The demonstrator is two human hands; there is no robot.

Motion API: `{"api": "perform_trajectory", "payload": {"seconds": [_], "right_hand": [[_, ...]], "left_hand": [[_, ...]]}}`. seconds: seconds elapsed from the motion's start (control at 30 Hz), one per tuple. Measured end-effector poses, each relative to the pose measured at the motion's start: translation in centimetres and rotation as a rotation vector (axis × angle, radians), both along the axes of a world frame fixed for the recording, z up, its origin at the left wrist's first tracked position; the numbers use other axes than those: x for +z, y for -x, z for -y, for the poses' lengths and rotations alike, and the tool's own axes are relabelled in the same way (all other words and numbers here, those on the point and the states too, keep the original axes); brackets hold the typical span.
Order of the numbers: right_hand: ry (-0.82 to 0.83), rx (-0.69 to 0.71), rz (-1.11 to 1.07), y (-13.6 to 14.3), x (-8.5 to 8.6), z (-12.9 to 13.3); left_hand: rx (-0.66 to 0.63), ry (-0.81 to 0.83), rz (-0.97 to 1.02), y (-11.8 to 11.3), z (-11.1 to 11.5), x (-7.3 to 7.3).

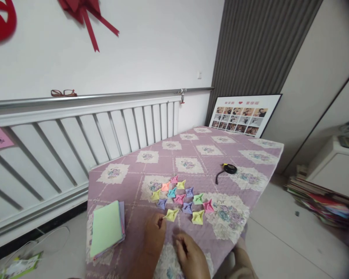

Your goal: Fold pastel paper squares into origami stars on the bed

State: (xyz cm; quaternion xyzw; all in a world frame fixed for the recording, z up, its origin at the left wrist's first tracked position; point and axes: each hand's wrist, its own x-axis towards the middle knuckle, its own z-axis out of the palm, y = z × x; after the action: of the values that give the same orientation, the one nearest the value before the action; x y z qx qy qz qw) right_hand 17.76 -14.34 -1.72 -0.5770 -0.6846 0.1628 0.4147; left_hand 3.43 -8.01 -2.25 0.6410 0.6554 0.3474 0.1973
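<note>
Several small folded paper pieces in pink, yellow, blue, green and orange lie in slanting rows on the patterned tablecloth (128, 193). My left hand (156, 228) is closed at the near edge of the group, its pinched fingertips on the corner of a yellow folded piece (171, 215). To its right my right hand (190, 254) is curled just above the cloth, apart from the paper pieces; its fingertips are blurred and I cannot make out anything in them. Another yellow piece (197, 217) lies beyond the right hand. A stack of coloured paper (106, 228), light green on top, rests at the left.
A black tape measure (229, 168) with a strap lies on the table's right half. Behind the table stand a white radiator (119, 128) and a framed photo board (244, 114). Glasses (64, 93) rest on the pipe. Books (317, 197) are piled on the floor at right.
</note>
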Motion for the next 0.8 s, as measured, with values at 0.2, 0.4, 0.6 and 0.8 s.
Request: {"api": "perform_trajectory", "payload": {"seconds": [0.2,0.4,0.6,0.8], "right_hand": [[0.016,-0.010,0.006,0.3,-0.1,0.4],[0.027,-0.002,0.055,0.4,0.1,0.5],[0.034,0.006,0.073,0.4,0.4,0.5],[0.030,0.008,0.075,0.5,0.3,0.5]], "left_hand": [[-0.011,0.019,-0.035,-0.1,-0.1,0.3],[0.018,0.046,-0.102,-0.4,-0.3,1.2],[0.039,0.058,-0.156,-0.6,-0.5,1.9],[0.059,0.070,-0.187,-0.7,-0.6,2.2]]}}
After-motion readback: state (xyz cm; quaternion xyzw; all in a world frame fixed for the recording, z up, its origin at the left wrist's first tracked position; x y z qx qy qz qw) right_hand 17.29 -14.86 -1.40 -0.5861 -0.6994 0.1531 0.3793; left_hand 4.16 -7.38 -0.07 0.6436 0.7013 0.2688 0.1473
